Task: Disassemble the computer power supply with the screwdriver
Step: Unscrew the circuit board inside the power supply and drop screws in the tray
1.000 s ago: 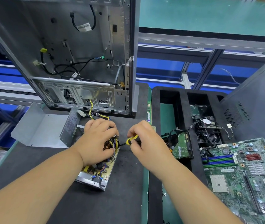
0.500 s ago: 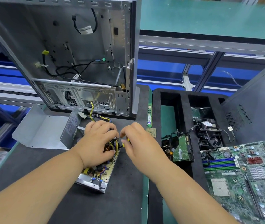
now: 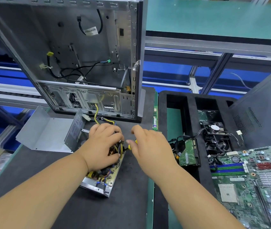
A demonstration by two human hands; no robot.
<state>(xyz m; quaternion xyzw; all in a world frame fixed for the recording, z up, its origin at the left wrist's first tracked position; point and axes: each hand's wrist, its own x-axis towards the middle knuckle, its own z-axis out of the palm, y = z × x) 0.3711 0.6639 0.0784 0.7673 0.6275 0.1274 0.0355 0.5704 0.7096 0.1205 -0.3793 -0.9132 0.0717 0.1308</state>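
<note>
Screw removal on the opened power supply [image 3: 98, 176] is judged in hand; it lies on the tabletop [image 3: 128, 204] under the left hand [image 3: 103, 146], which clutches its wiring. The screwdriver [image 3: 132, 145] is pinched by the right hand [image 3: 149, 146], just beside. Next, tip seating is called for.

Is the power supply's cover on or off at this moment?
Off. The power supply shows its bare circuit board, coil and wires from above, under the left hand; a grey metal cover lies apart beside it.
</note>
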